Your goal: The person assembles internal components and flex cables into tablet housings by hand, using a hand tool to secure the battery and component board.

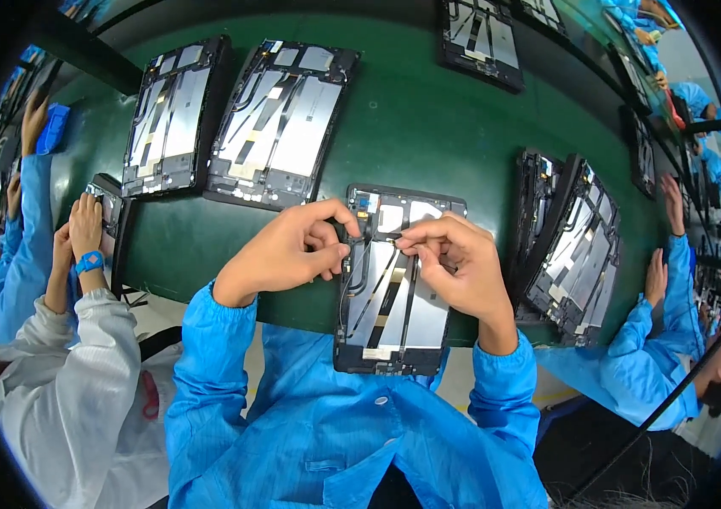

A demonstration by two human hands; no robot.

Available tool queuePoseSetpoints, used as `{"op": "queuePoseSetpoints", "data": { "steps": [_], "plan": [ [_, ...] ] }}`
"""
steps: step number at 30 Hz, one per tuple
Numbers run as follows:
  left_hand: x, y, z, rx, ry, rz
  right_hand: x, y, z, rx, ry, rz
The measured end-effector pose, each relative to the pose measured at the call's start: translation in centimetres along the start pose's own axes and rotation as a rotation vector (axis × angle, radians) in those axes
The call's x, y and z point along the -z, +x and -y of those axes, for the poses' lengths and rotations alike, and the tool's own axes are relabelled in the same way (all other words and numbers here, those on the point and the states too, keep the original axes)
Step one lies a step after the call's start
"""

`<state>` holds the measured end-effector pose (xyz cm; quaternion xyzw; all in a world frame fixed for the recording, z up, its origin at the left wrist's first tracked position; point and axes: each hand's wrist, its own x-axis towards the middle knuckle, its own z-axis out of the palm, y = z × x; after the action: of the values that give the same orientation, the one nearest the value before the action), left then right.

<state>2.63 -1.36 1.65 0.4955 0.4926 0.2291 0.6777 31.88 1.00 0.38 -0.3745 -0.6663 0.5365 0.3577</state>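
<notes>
An opened tablet-like device (364, 332) lies in front of me with its inside up, its lower end jutting past the bench edge. Silver plates, dark flat cables and a black frame show in it. My left hand (288, 254) is at its upper left edge, the index finger on the frame and the other fingers curled in toward the thumb. My right hand (460, 265) pinches above the upper middle; whatever is between its fingertips is too small to name. Near the left fingers runs a thin black cable (344, 299).
Two similar devices (280, 127) lie at the far left of the green bench (403, 127), one (481, 42) at the far edge. More devices (571, 246) lean in a stack on the right. A person in white (89, 365) works at left; a person in blue (657, 365) sits at right.
</notes>
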Motion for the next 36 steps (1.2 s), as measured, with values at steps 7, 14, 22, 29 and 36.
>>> {"op": "queuePoseSetpoints", "data": {
  "steps": [7,14,22,29,36],
  "plan": [
    [-0.3,-0.1,-1.1,0.056,0.003,-0.018,0.1,0.0,0.0,-0.008,-0.019,0.008],
    [-0.3,0.0,-0.9,0.041,-0.014,-0.014,-0.1,0.0,0.0,-0.015,-0.010,-0.004],
    [-0.6,0.0,-0.3,0.007,-0.016,-0.024,0.1,-0.2,0.4,-0.060,-0.023,0.015],
    [-0.7,0.1,-0.4,0.034,0.006,-0.062,0.2,-0.2,0.6,-0.047,-0.001,0.037],
    [-1.2,0.1,0.6,-0.017,-0.031,-0.110,0.1,-0.1,1.0,-0.019,-0.071,0.064]
  ]
}}
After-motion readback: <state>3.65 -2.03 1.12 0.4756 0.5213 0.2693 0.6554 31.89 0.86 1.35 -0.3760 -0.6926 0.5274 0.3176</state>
